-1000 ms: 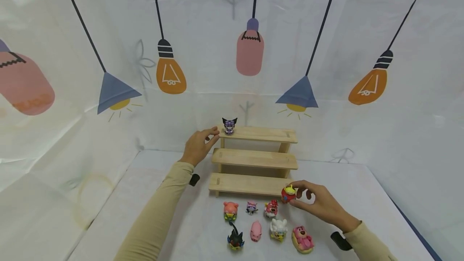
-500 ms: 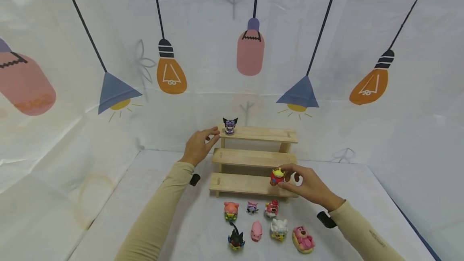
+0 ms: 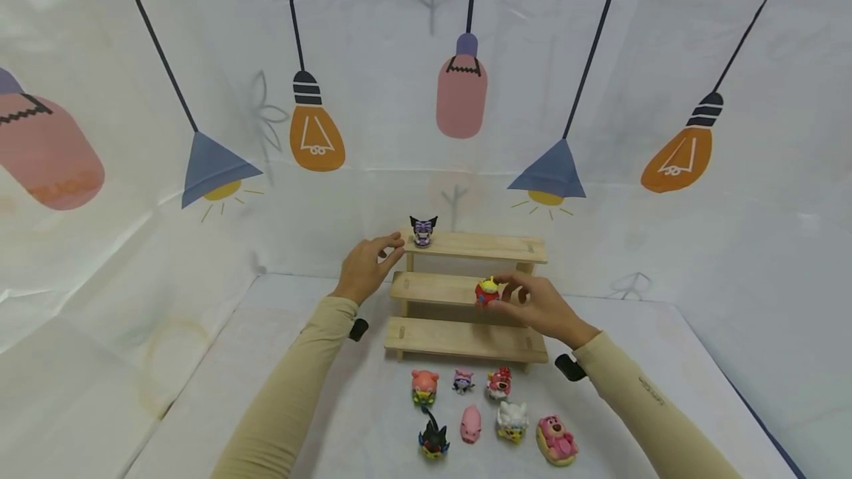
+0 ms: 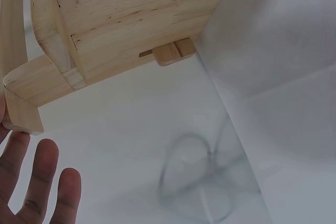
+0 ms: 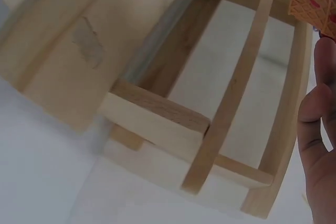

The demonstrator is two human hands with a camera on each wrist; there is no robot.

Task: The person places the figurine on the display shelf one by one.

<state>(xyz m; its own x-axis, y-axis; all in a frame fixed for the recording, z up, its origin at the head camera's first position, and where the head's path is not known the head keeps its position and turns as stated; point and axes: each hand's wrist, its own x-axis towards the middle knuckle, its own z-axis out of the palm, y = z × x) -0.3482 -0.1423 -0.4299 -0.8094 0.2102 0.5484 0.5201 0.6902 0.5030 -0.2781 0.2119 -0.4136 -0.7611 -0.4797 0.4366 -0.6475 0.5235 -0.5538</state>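
Note:
My left hand (image 3: pixel 366 268) pinches the left end of the top board of a three-step wooden display shelf (image 3: pixel 475 246); in the left wrist view its fingertips (image 4: pixel 46 153) meet the wooden end. Beside it, a black-and-purple eared figurine (image 3: pixel 422 232) stands on that board. My right hand (image 3: pixel 542 307) pinches a small red-and-yellow toy figurine (image 3: pixel 487 292) between thumb and fingers, in front of the middle step. The right wrist view shows the figurine's orange waffle-patterned side (image 5: pixel 312 11) above the right hand's fingers (image 5: pixel 317 106).
Several figurines lie on the white table in front of the shelf, among them a pink pig (image 3: pixel 470 424), a black long-tailed one (image 3: pixel 433 438), a white one (image 3: pixel 512 420) and a pink bear (image 3: pixel 557 440). A white printed sheet (image 3: pixel 386 205) hangs behind.
My right hand has carried the red-and-yellow figurine up and to the left, from beside the bottom step to the middle step. The left hand has stayed at the top board.

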